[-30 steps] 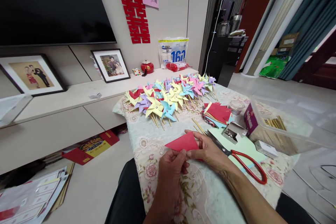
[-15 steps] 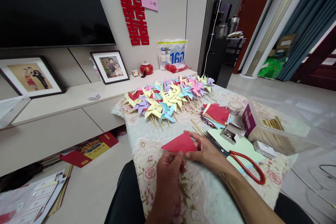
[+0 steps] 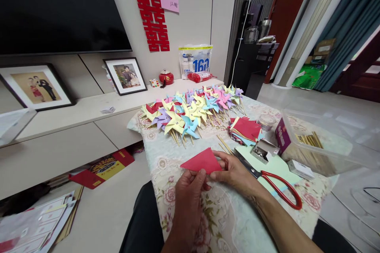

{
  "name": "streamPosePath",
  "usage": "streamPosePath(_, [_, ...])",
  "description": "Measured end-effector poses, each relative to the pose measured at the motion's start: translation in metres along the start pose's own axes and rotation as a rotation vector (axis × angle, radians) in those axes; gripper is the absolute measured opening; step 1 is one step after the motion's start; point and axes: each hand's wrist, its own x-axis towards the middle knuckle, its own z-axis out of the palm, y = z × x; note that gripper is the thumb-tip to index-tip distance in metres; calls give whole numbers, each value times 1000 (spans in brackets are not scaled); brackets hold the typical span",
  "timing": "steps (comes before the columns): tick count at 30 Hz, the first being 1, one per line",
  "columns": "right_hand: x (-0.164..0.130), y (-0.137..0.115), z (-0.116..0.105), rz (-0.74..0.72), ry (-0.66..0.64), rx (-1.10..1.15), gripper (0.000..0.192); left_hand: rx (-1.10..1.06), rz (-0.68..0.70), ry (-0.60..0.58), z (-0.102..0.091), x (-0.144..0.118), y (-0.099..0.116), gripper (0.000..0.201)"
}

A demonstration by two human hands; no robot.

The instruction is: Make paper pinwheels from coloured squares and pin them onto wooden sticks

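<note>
Between my two hands is a piece of red paper point(image 3: 202, 161) folded into a triangle, held above the flowered tablecloth. My left hand point(image 3: 191, 185) pinches its lower edge with the thumb on top. At the right corner, my right hand point(image 3: 230, 168) is closed on the paper, fingers behind it and thumb in front. Scissors point(image 3: 267, 180) with red handles lie just right of my right hand, on pale green paper sheets point(image 3: 274, 168). Beyond the hands, many pastel and red paper pinwheels point(image 3: 190, 112) on sticks lie in a heap.
A stack of coloured paper point(image 3: 246, 128) lies right of the pinwheels. Near it are an open small box of metal fasteners point(image 3: 263, 151), a white box point(image 3: 300, 169) and a clear plastic bin point(image 3: 326, 154) with wooden sticks. Two loose sticks point(image 3: 225, 144) lie by the scissors.
Both hands keep their hold on the folded red paper, which has shifted very slightly left. The view has moved a little; the other things stay where they were.
</note>
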Motion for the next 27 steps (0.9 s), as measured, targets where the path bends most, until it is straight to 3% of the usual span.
streamPosePath(6, [-2, -2, 1, -28, -16, -2, 66, -32, -7, -5, -3, 1, 1, 26])
streamPosePath(12, [0, -2, -6, -60, 209, -72, 79, 69, -70, -95, -6, 0, 10, 21])
streamPosePath(16, [2, -1, -7, -31, 221, -79, 79, 160, -61, -108, -4, -1, 12, 18])
streamPosePath(22, [3, 1, -6, -67, 272, -31, 63, 168, 4, -69, -2, -5, 7, 19])
streamPosePath(27, [1, -2, -4, -25, 200, -45, 52, 155, 17, -72, -4, -1, 6, 20])
